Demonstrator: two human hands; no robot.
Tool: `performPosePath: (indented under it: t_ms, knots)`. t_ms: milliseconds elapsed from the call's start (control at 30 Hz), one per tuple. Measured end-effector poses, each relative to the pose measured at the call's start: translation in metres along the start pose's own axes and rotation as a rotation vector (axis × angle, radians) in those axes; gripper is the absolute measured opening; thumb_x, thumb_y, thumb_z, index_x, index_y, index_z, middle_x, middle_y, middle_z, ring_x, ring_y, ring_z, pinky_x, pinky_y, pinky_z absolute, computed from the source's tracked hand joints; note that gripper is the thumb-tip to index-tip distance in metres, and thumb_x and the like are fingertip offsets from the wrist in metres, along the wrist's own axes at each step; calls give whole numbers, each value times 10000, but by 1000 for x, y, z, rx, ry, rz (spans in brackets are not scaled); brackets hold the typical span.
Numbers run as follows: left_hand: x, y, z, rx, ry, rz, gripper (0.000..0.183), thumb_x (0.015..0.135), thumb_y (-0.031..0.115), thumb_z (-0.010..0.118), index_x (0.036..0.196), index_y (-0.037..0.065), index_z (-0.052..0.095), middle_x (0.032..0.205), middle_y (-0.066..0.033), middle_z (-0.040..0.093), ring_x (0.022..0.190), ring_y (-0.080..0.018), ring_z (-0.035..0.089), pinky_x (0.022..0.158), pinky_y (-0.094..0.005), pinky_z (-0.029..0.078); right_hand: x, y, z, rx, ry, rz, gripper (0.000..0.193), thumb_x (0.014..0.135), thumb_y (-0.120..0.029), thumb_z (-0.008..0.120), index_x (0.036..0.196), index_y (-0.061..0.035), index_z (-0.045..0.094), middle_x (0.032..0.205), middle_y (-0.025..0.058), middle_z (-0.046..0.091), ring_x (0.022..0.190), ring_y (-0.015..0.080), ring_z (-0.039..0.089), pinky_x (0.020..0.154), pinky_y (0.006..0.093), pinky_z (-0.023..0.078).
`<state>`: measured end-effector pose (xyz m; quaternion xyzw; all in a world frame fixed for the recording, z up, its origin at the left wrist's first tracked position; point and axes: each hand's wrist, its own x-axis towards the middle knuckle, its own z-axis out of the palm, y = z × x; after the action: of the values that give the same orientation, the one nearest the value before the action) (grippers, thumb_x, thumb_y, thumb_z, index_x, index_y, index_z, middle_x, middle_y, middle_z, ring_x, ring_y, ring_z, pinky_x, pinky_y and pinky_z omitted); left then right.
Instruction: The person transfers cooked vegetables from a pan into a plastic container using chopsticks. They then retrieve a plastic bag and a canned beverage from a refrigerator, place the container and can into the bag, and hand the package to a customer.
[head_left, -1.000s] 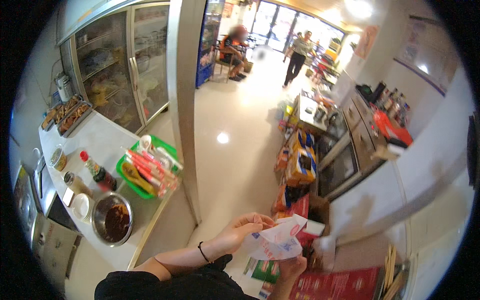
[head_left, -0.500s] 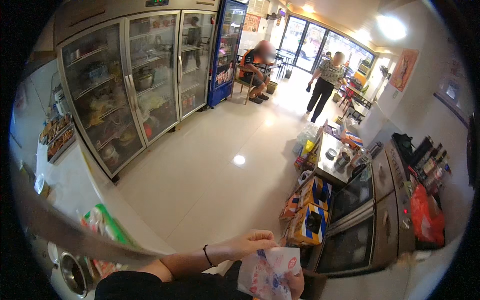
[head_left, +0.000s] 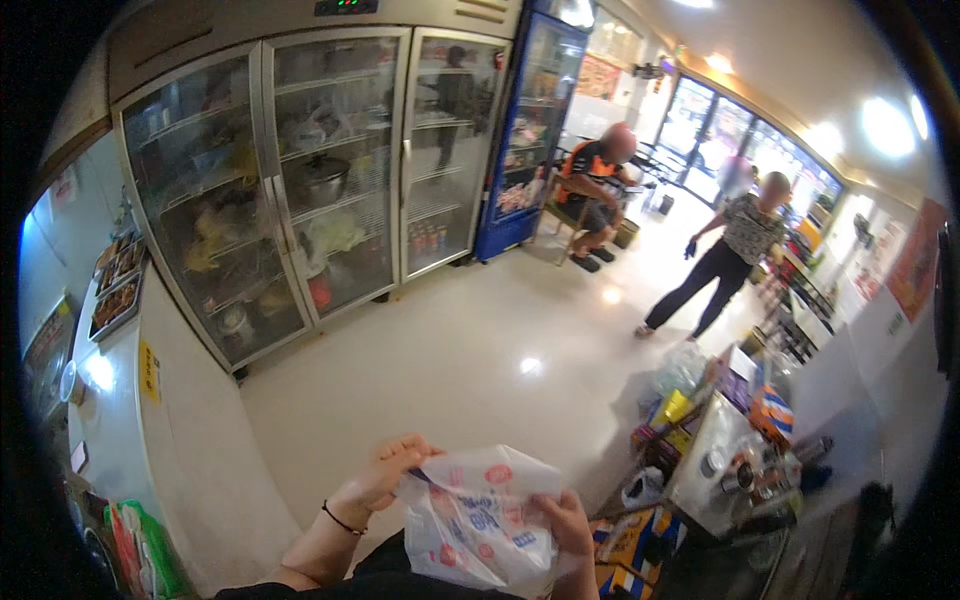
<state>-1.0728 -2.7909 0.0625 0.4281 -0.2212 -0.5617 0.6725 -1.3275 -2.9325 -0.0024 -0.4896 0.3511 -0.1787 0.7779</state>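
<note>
A white plastic bag (head_left: 480, 525) with red and blue print hangs spread out in front of me at the bottom of the view. My left hand (head_left: 392, 468), with a dark band on its wrist, is closed on the bag's upper left corner. My right hand (head_left: 566, 522) grips the bag's right edge, fingers closed on the plastic. The bag looks thin and flat. Whatever it may contain does not show.
A white counter (head_left: 190, 440) with metal food trays (head_left: 117, 300) runs along the left. Glass-door fridges (head_left: 330, 180) stand behind. A cluttered metal table (head_left: 700, 480) is at right. One person (head_left: 600, 190) sits; another (head_left: 740, 240) stands facing this way.
The bag is now spread wider between my hands, which have moved left and farther apart in view. My view has turned right. The standing person appears nearer.
</note>
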Motion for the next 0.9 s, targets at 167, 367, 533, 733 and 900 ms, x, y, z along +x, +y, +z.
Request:
performPosePath:
  t_ms: [167, 367, 533, 733, 900]
  knots:
    - [112, 48, -27, -81, 204, 171, 166, 912, 149, 459, 861, 23, 554, 927, -115, 614, 790, -161, 588, 719, -292, 492, 160, -95, 20, 455, -175, -352, 429, 843, -168, 575, 1192, 49, 449, 1024, 124, 595, 838, 206, 597, 780, 327, 478]
    - [281, 115, -26, 55, 114, 142, 154, 906, 138, 471, 847, 20, 552, 917, -74, 594, 829, -129, 559, 744, -265, 467, 313, -122, -62, -150, -255, -36, 278, 862, -186, 583, 1033, 33, 587, 926, 85, 636, 801, 154, 599, 754, 287, 489]
    - [420, 127, -34, 34, 90, 96, 241, 935, 190, 444, 922, -29, 544, 902, -124, 615, 755, -152, 595, 689, -277, 500, 401, -188, -87, 338, -48, -208, 155, 812, -85, 624, 926, 20, 621, 854, 89, 647, 815, 170, 618, 731, 290, 508]
    - [578, 170, -48, -2, 66, 72, 121, 911, 132, 475, 868, 39, 539, 951, -57, 592, 828, -96, 545, 748, -254, 452, 562, -257, -145, 198, 5, -300, 109, 836, -100, 596, 783, -6, 612, 763, 45, 621, 674, 108, 569, 616, 233, 458]
    - [690, 227, -65, 306, 328, 318, 86, 884, 123, 508, 858, 42, 519, 898, -35, 563, 837, -94, 519, 747, -243, 428, 699, -364, -120, 107, -9, -222, 181, 872, -150, 571, 749, -18, 591, 742, 0, 591, 659, 67, 533, 588, 214, 430]
